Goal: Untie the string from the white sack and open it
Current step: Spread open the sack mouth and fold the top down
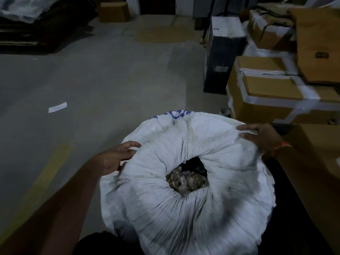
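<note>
While the white sack [185, 190] stands on the grey floor [101, 74] right in front of you, your left hand [117, 159] rests spread against its left shoulder, fingers loose and clamped on nothing. At the middle, the pleated mouth gapes in a small round hole showing brownish contents [187, 181]; no string can be made out. Your right hand [261, 135], fingers splayed, presses on the sack's upper right edge, whether pinching cloth you cannot tell. Taped cardboard boxes [272, 92] sit just beyond.
</note>
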